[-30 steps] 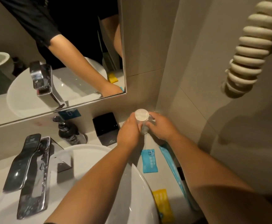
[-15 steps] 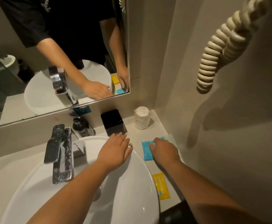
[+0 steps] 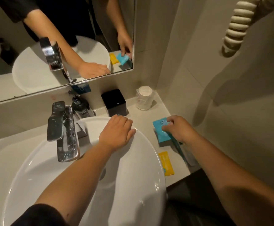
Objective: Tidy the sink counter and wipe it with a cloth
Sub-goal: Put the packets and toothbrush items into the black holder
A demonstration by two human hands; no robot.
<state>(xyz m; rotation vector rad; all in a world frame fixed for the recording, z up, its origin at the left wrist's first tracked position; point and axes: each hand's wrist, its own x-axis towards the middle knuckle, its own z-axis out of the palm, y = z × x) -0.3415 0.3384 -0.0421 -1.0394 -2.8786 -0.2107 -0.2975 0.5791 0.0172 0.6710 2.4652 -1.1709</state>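
My right hand [image 3: 179,129] pinches a blue packet [image 3: 160,130] and holds it tilted just above the beige counter [image 3: 142,121], right of the basin. A long blue-and-clear packet [image 3: 181,150] lies under my right wrist. A yellow packet [image 3: 166,163] lies flat nearer the counter's front edge. My left hand [image 3: 116,132] rests palm down on the back rim of the white basin [image 3: 141,160], fingers together, holding nothing. A wrapped cup [image 3: 144,97] stands in the back right corner. No cloth is in sight.
A black square box [image 3: 113,101] and a dark pump bottle [image 3: 80,104] stand against the back wall under the mirror [image 3: 59,46]. The chrome tap [image 3: 62,128] overhangs the basin's left side. A coiled cream cord [image 3: 237,25] hangs on the right wall.
Both hands left the wrapped cup in the corner. My left hand settled on the basin rim. My right hand dropped to the blue packet and lifted its edge off the counter.
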